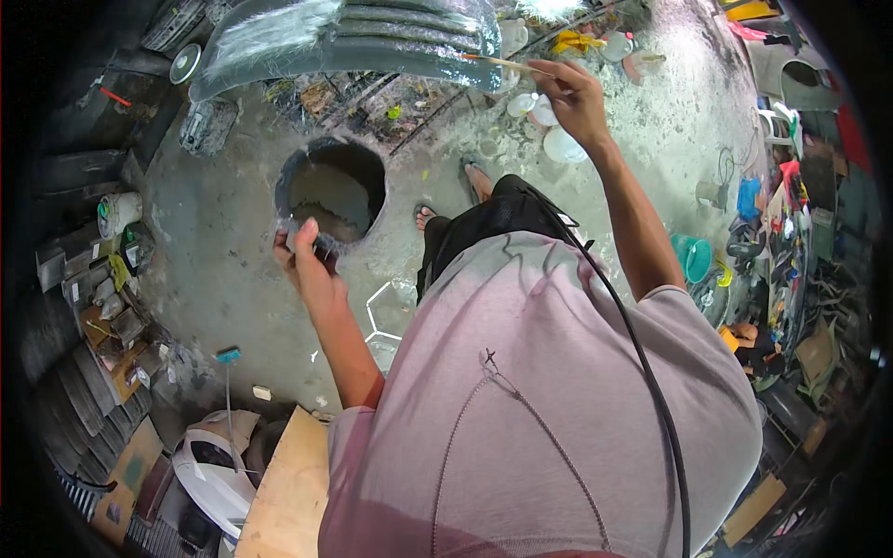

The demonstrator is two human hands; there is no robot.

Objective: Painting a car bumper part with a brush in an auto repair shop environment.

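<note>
My left hand (314, 265) is closed on the near rim of a round dark pot (376, 172), with the thumb over the edge. Brownish liquid covers part of the pot's bottom. My right hand (569, 98) pinches the pale handle of a thin paintbrush (510, 64). Its orange-tinted tip meets the right end of a large curved grey panel (400, 61) at the top. Wet-looking ridges run along that panel, and whitish fibre matting (270, 42) lies over its left part. The brush's bristles are too small to make out.
White round tubs (565, 145) stand on the floor below my right hand. A teal bucket (691, 258) is at the right, before cluttered shelves. Boxes and containers line the left wall. A broom (228, 356), a white moulded part (212, 479) and a wooden board (290, 484) are at the lower left.
</note>
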